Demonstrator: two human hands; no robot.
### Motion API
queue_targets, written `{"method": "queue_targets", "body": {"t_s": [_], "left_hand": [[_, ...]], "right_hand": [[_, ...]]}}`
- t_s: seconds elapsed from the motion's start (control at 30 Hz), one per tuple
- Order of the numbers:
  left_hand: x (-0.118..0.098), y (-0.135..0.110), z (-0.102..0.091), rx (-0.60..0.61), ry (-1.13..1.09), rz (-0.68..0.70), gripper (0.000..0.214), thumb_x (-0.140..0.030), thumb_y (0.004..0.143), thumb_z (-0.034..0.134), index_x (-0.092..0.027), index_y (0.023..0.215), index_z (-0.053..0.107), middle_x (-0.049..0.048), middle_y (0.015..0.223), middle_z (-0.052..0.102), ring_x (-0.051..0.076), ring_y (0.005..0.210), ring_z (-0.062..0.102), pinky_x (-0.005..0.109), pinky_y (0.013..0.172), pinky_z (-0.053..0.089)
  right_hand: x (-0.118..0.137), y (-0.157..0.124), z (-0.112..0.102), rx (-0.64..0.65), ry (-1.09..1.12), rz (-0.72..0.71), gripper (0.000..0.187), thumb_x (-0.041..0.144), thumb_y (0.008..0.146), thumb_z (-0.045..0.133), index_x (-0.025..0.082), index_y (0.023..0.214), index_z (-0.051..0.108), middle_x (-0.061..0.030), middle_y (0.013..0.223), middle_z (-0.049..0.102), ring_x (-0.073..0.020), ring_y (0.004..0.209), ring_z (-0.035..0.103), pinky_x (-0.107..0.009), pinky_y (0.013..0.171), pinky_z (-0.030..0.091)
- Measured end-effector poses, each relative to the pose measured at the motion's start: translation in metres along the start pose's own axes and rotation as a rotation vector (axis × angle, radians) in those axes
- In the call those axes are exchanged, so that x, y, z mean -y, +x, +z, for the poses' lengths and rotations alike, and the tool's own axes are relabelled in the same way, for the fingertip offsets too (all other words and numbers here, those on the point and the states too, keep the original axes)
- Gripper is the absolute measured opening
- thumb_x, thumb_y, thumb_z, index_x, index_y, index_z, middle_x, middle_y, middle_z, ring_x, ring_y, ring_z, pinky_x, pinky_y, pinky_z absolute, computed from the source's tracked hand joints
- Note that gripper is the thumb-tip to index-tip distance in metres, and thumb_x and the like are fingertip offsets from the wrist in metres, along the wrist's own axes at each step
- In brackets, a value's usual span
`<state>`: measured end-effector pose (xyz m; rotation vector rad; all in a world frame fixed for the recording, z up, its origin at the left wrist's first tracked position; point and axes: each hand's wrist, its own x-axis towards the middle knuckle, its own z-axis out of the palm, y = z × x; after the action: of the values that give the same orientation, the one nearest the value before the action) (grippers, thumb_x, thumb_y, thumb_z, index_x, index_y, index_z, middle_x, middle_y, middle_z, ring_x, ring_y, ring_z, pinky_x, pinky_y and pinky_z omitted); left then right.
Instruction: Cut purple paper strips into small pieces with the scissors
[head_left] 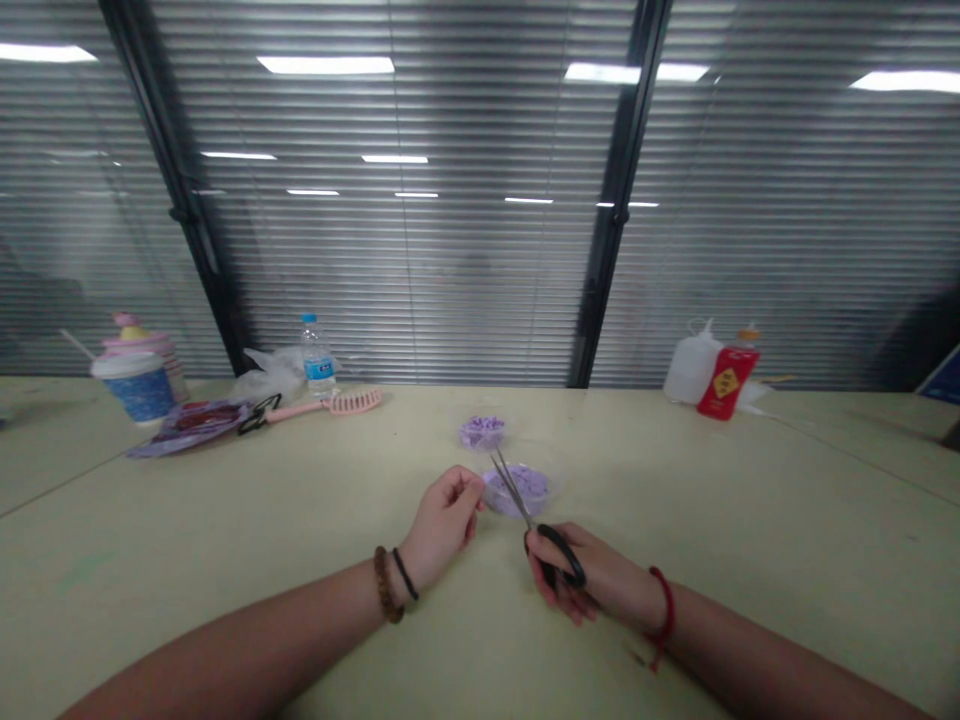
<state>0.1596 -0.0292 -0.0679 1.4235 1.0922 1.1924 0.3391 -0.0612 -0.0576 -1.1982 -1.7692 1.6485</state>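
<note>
My right hand grips black-handled scissors, whose blades point up and left over a clear dish of purple bits. My left hand is closed in a pinch just left of that dish, close to the blade tips; what it pinches is too small to make out. A second small dish of purple pieces sits just behind. Both forearms rest low over the pale green table.
At the back left stand a blue cup, a purple packet, a pink comb, a plastic bag and a water bottle. A white jug and red bottle stand back right, before blinds.
</note>
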Motion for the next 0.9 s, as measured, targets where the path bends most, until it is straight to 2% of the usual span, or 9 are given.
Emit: {"method": "queue_targets", "body": {"t_s": [0.17, 0.33, 0.9], "left_hand": [[-0.0008, -0.0021, 0.0022, 0.038, 0.021, 0.037, 0.028, -0.042, 0.079, 0.046, -0.017, 0.067, 0.043, -0.0088, 0.042, 0.036, 0.004, 0.032, 0.03, 0.014, 0.031, 0.023], [-0.0022, -0.0053, 0.005, 0.065, 0.071, 0.072, 0.026, -0.04, 0.079, 0.047, -0.016, 0.069, 0.045, -0.0071, 0.05, 0.041, 0.003, 0.035, 0.032, 0.014, 0.034, 0.025], [-0.004, -0.0067, 0.0054, 0.075, 0.097, 0.072, 0.025, -0.039, 0.08, 0.047, -0.016, 0.07, 0.045, -0.0075, 0.048, 0.041, 0.004, 0.036, 0.032, 0.016, 0.037, 0.026]], "right_hand": [[0.0026, -0.0027, 0.0004, 0.063, -0.035, -0.002, 0.057, 0.067, 0.066, 0.049, 0.011, 0.055, 0.049, 0.0001, 0.045, 0.049, -0.0034, 0.028, 0.039, -0.013, 0.027, 0.026], [0.0025, -0.002, 0.0009, 0.051, -0.023, 0.023, 0.057, 0.067, 0.065, 0.05, 0.011, 0.055, 0.048, 0.0004, 0.045, 0.049, -0.0033, 0.028, 0.04, -0.013, 0.027, 0.027], [-0.0016, 0.0008, 0.0013, 0.043, -0.02, 0.024, 0.056, 0.065, 0.065, 0.051, 0.011, 0.054, 0.048, 0.0011, 0.044, 0.048, -0.0033, 0.028, 0.04, -0.013, 0.027, 0.028]]}}
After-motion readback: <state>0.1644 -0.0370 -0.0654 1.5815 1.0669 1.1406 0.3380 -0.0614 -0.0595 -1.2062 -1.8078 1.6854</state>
